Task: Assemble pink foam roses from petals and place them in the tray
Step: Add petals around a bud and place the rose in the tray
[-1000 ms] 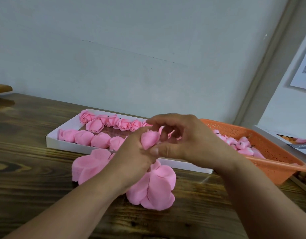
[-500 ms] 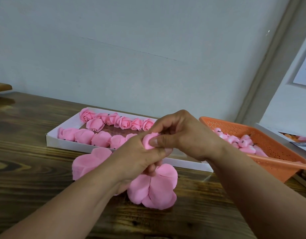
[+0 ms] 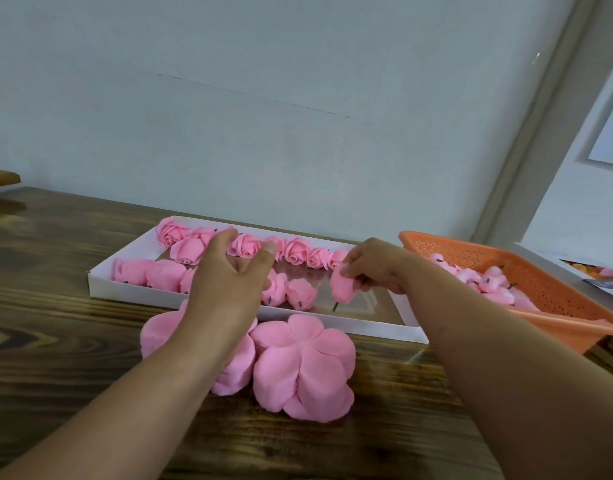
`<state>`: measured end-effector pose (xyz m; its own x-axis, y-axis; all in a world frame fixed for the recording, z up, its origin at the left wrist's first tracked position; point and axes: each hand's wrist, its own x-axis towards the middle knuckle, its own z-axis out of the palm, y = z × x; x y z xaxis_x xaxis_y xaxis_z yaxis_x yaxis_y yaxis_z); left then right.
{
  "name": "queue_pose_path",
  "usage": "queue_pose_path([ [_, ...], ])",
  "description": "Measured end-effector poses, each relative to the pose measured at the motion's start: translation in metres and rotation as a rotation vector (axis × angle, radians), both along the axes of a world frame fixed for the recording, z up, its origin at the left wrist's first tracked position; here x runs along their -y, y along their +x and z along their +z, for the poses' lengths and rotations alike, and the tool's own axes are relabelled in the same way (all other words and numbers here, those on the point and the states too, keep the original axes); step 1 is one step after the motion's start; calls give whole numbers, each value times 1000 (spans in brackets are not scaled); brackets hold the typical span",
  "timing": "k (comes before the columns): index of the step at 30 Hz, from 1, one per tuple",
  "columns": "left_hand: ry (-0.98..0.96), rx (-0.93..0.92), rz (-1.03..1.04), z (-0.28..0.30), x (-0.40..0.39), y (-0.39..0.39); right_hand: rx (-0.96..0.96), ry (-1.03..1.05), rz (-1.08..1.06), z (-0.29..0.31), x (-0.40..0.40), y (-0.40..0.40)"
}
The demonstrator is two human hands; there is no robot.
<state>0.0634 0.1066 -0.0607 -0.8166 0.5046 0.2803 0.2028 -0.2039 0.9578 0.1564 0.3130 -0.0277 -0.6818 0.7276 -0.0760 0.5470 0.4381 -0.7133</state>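
Right hand (image 3: 374, 268) pinching rose (image 3: 343, 287) above tray (image 3: 229, 303), left hand (image 3: 229, 271) spread, empty, hiding tray's front row, petal stacks (image 3: 301, 365) at desk's near edge, orange basket (image 3: 540, 282) right

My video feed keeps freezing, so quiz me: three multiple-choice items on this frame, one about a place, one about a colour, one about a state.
1. Where is the rose that the right hand holds?
A. over the white tray
B. inside the basket
C. on the petal stacks

2. What colour is the basket?
A. blue
B. orange
C. white

3. How is the left hand?
A. closed on a petal
B. flat on the table
C. open, holding nothing

Answers:
1 A: the rose hangs above the bare right part of the white tray, stem down.
2 B: its perforated walls are orange.
3 C: its fingers are spread above the roses in the tray, with nothing between them.
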Motion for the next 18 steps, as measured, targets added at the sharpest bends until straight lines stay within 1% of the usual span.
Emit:
queue_pose_path([
  [5,19,16,34,-1,0,-2,137,-68,55,-14,2,-14],
  [9,25,20,35,-1,0,-1,165,-102,90,-21,3,-19],
  [14,20,17,45,-1,-1,-2,199,-66,125,-18,4,-21],
  [18,14,13,40,-1,0,-1,273,-20,187,-15,6,-24],
])
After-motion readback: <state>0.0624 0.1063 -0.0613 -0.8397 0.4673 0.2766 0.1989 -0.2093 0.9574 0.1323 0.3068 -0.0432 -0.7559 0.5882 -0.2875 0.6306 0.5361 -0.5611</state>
